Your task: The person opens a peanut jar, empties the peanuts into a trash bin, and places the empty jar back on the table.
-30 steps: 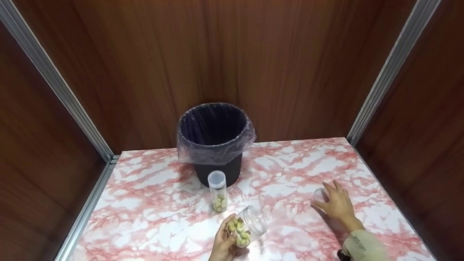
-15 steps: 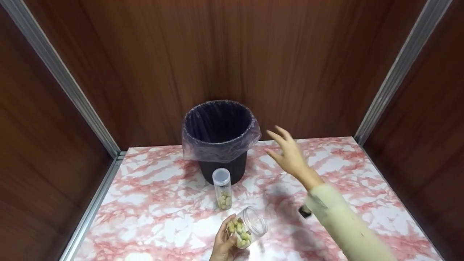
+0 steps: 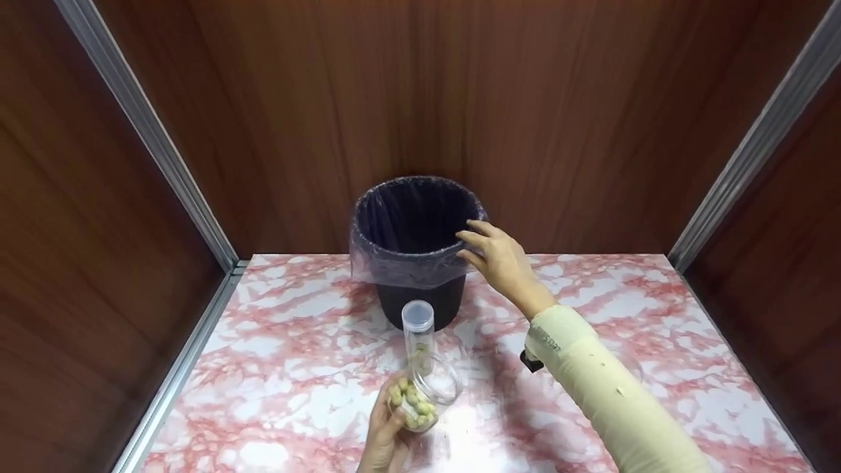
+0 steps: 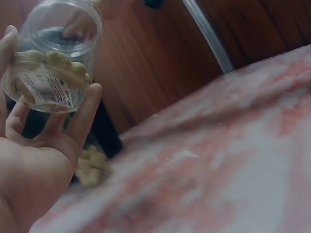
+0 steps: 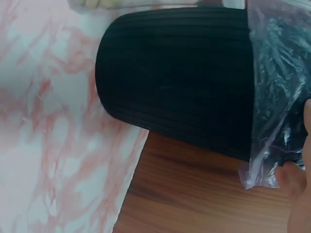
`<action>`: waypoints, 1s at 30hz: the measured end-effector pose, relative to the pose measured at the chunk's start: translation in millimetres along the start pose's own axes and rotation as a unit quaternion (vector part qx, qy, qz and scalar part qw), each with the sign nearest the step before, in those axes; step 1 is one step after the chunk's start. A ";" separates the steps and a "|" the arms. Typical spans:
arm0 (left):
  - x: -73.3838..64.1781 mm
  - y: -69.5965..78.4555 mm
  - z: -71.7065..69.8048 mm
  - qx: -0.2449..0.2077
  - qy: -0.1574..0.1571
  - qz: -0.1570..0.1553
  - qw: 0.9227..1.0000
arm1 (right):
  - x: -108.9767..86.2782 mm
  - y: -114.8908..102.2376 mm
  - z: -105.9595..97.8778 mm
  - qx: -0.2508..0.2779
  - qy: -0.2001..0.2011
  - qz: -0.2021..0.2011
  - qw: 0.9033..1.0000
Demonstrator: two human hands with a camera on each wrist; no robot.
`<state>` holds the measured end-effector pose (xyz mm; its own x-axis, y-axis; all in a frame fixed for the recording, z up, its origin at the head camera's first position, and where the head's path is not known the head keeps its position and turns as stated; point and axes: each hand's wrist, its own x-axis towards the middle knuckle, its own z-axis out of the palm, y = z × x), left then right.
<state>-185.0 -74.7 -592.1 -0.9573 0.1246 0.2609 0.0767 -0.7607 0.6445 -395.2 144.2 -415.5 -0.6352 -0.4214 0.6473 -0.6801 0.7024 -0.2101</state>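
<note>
Right hand [image 3: 502, 263]: fingers spread at rim of black, round, film-lined bin [image 3: 397, 303]; contact unclear. Left hand [image 3: 385, 439]: fingers curled round tilted clear plastic jar [image 3: 424, 395] of yellow-green pieces [image 3: 412, 403], in front of bin. Likely step: bin-side work; next calls for steady jar.

Head view moderately lit | glare on tabletop [image 3: 302, 374] either side of left hand [image 3: 386, 430] | soft shadow between its grip and right sleeve [image 3: 611, 394] | wrist views dimmer, left blurred beyond grip
</note>
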 end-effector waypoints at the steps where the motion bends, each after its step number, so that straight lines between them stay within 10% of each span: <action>1: 1.9 6.9 2.5 0.005 0.006 -0.001 1.000 | 0.5 1.0 -0.1 0.003 0.006 -0.005 1.000; 9: 28.4 87.3 38.7 0.060 0.056 0.019 0.996 | -7.4 3.3 9.2 0.015 0.044 -0.021 0.999; 17: 93.5 169.6 78.2 0.133 0.117 -0.005 0.984 | -5.0 -3.3 7.9 0.000 0.033 0.015 0.999; 30: 193.7 204.4 112.9 0.243 0.122 -0.049 0.961 | -5.7 -9.4 7.4 -0.004 0.016 0.056 0.998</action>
<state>-323.2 -134.1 -328.7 -0.9988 -0.0174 0.0447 0.0480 -0.3577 0.9326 -387.9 135.7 -422.7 -0.6944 -0.3212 0.6439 -0.6028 0.7483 -0.2768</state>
